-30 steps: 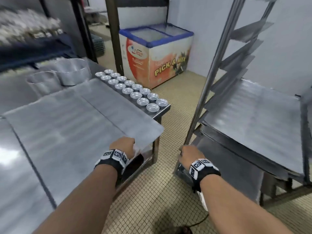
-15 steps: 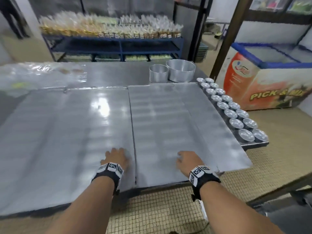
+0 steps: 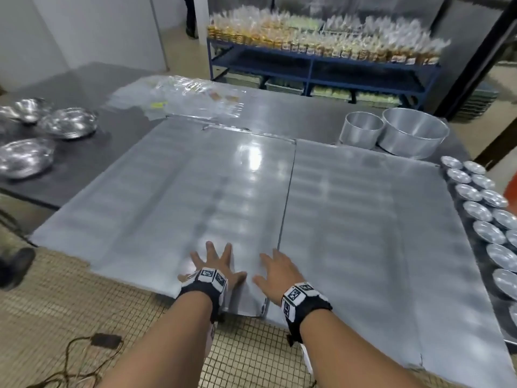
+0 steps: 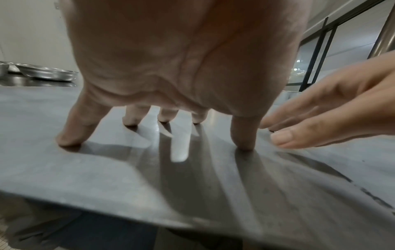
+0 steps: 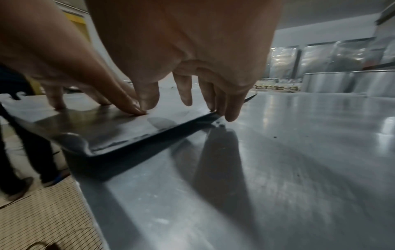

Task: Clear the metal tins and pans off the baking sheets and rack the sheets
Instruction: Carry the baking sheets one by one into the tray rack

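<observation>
Two bare grey baking sheets lie side by side on the table. The left sheet overlaps the edge of the right sheet. My left hand presses its spread fingertips on the left sheet near its front edge. Beside it, my right hand has straight fingers at the left sheet's slightly raised right edge, over the right sheet. Neither hand holds anything. Small round tins stand in two rows along the table's right side. Two deep round pans stand behind the right sheet.
Shiny metal bowls sit on a dark table at the left. Clear plastic bags lie behind the sheets. A blue shelf with packed goods stands at the back. A cable lies on the tiled floor, and a person's shoe shows at far left.
The view swung left from the rack to the table. My right hand left the rack and crossed from the right sheet to the left sheet's edge; my left hand spread flat.
</observation>
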`<action>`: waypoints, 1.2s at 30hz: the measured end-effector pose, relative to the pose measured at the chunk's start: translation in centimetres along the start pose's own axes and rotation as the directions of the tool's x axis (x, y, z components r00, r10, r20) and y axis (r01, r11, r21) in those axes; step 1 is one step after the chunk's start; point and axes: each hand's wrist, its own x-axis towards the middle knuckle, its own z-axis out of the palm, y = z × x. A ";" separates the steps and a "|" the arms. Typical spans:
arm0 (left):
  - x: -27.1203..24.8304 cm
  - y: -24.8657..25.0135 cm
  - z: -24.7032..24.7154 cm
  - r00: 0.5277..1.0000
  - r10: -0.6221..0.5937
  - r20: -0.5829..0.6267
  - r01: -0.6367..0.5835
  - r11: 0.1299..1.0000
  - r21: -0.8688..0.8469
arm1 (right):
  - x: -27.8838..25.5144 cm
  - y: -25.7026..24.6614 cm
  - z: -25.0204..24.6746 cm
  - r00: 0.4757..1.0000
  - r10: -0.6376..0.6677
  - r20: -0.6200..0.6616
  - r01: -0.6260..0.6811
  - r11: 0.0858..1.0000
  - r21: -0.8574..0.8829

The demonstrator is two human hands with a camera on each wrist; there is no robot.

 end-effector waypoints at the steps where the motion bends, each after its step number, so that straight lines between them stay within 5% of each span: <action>1: -0.1 0.5 0.2 1.000 -0.004 0.007 0.005 1.000 -0.006 | 0.1 0.1 0.1 1.000 -0.003 0.000 0.003 1.000 -0.020; 10: -5.1 5.2 -2.4 1.000 -0.012 0.011 0.013 0.999 -0.044 | 0.8 1.7 0.4 0.992 0.122 -0.041 -0.120 0.992 0.047; 14: -6.2 5.7 -4.3 0.990 0.076 -0.121 -0.075 0.997 0.015 | 1.1 1.4 1.0 0.967 0.244 -0.077 -0.238 0.967 0.087; 18: -5.9 4.5 -6.5 0.975 0.182 -0.130 -0.176 0.983 0.056 | 1.8 0.4 1.0 0.923 0.370 -0.103 -0.358 0.926 0.121; 23: -3.4 -0.9 -8.0 0.980 0.150 -0.129 -0.175 0.961 -0.214 | 3.3 -2.0 1.0 0.763 0.639 -0.094 -0.576 0.739 0.350; 27: -0.7 -7.8 -8.6 0.977 -0.109 -0.183 0.053 0.957 -0.286 | 4.2 -3.0 0.9 0.617 0.786 -0.030 -0.702 0.568 0.429; 31: 1.1 -13.9 -8.6 0.918 -0.386 -0.097 0.325 0.867 -0.378 | 4.6 -3.3 0.8 0.504 0.864 -0.004 -0.779 0.456 0.430; 36: 3.1 -16.9 -8.7 0.910 -0.415 -0.003 0.366 0.805 -0.466 | 4.1 -4.0 0.4 0.417 0.908 0.040 -0.821 0.357 0.445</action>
